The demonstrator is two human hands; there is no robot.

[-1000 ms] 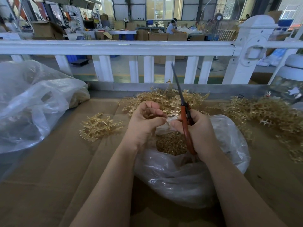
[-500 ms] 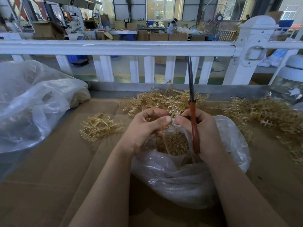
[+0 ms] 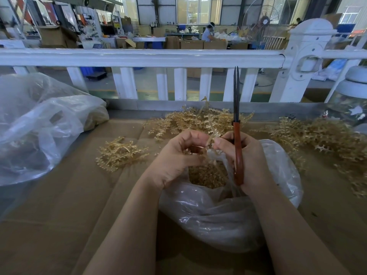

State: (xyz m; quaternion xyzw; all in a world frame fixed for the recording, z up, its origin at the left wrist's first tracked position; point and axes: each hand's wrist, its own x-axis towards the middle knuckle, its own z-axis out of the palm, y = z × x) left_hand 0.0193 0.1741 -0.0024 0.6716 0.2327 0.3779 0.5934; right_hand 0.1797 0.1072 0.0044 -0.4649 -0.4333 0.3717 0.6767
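Now, left hand (image 3: 176, 155): your fingers curl in and pinch the sprig (image 3: 211, 133) low on its stem, thumb tip against forefinger.
Right hand (image 3: 248, 161): clenched round the scissors (image 3: 237, 135), the red handle lying down your palm; your thumb and forefinger also meet the sprig, just beside the left thumb.
Sprig: between your two thumbs, above the mouth of the bag (image 3: 218, 221), rising away from you.
Scissors: upright, blades together, tips up in front of the rail (image 3: 139, 57).
Bag: clear, under both wrists, mouth open, gold bits (image 3: 206, 175) inside.
Hidden: the sprig's lower end, behind your fingers and a fold of bag film; the inner side of the handle, against your palm.
Hard to make out: where the sprig's top ends and the heap (image 3: 188, 120) behind it begins.
Cut off: your forearms, at the bottom edge.
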